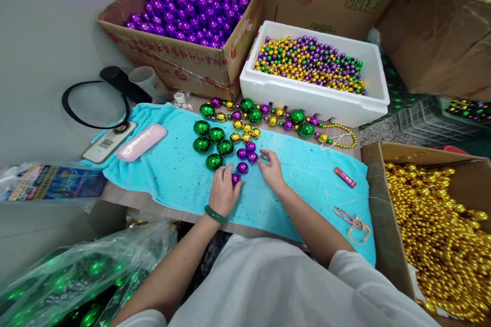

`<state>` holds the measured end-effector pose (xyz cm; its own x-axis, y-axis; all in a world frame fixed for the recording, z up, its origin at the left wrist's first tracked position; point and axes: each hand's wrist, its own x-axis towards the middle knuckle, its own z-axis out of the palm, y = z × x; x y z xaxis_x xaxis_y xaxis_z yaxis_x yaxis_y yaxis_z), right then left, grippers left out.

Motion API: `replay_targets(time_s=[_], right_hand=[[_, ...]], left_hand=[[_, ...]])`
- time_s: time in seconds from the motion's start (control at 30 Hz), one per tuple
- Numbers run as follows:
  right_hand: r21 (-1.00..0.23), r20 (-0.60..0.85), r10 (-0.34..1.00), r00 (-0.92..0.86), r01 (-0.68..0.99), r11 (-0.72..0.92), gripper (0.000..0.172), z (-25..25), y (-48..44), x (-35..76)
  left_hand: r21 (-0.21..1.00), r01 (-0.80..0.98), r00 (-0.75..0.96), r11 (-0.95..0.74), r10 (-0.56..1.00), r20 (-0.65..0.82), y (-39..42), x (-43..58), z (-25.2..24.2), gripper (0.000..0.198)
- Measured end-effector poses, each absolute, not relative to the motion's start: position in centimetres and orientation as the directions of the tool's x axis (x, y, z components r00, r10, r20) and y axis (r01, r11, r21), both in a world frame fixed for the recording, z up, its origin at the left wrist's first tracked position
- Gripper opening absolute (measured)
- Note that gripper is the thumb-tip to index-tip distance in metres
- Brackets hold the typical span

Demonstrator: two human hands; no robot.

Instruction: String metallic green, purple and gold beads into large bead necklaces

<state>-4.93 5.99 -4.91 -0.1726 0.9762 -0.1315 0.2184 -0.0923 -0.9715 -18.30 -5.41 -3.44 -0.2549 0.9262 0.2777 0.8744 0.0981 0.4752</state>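
Observation:
My left hand (223,191), a green bangle (215,214) on its wrist, curls over the towel with thumb and fingers around a purple bead (235,179). Just right of the loose purple beads (250,146), my right hand (271,168) has its thumb and forefinger apart, close to the nearest bead. Another purple bead (242,167) lies between the hands. Large green beads (217,135) sit at the left and smaller gold beads (246,128) behind. A thin clear thread (312,169) trails over the towel right of my right hand.
A blue towel (180,163) covers the table. Behind lies a strung bead necklace (287,125), before a white foam box (307,89) of beads. Cardboard boxes of purple balls (199,5) and gold beads (433,235) flank it. Small scissors (353,220), a pink case (141,142) and a phone (109,143) lie around.

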Motion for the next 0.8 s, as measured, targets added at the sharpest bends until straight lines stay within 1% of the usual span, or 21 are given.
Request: replay_targets(time_s=[0.07, 0.17, 0.3, 0.4, 0.47, 0.53, 0.63, 0.73, 0.8], right_hand=[[-0.974, -0.119, 0.976, -0.184, 0.214, -0.078, 0.032, -5.2, 5.8, -5.1], [-0.978, -0.113, 0.972, -0.208, 0.199, -0.071, 0.032, -5.4, 5.8, -5.5], [-0.985, -0.066, 0.969, -0.238, 0.17, -0.025, 0.036, -5.3, 5.8, -5.8], [-0.984, 0.004, 0.968, -0.252, 0.172, 0.049, 0.036, -5.1, 5.8, -5.7], [-0.978, 0.043, 0.964, -0.261, 0.187, 0.095, 0.034, -5.0, 5.7, -5.6], [-0.97, 0.078, 0.961, -0.267, 0.201, 0.135, 0.032, -4.8, 5.7, -5.3], [-0.949, 0.132, 0.952, -0.275, 0.242, 0.201, 0.031, -4.2, 5.8, -4.3], [-0.905, 0.192, 0.93, -0.314, 0.309, 0.292, 0.031, -2.8, 7.1, -2.7], [-0.864, 0.242, 0.91, -0.337, 0.353, 0.36, 0.029, -1.0, 9.1, -1.5]], left_hand=[[0.536, 0.83, -0.318, 0.151, 0.918, 0.235, -5.3, -18.3, -3.9, 0.051], [0.597, 0.79, -0.345, 0.138, 0.905, 0.247, -4.4, -18.1, -4.3, 0.046], [0.637, 0.764, -0.354, 0.101, 0.892, 0.282, -3.3, -18.2, -4.2, 0.042], [0.671, 0.731, -0.382, 0.125, 0.89, 0.251, -3.0, -18.5, -4.3, 0.037], [0.67, 0.73, -0.387, 0.137, 0.89, 0.24, -3.0, -18.8, -4.4, 0.033], [0.632, 0.765, -0.366, 0.126, 0.892, 0.265, -3.2, -18.9, -4.4, 0.032], [0.51, 0.858, -0.279, 0.064, 0.892, 0.357, -4.1, -19.0, -3.9, 0.031], [0.378, 0.926, -0.147, -0.02, 0.902, 0.407, -5.6, -19.6, -3.9, 0.028], [0.298, 0.946, -0.007, -0.126, 0.912, 0.411, -6.4, -20.4, -4.3, 0.023]])
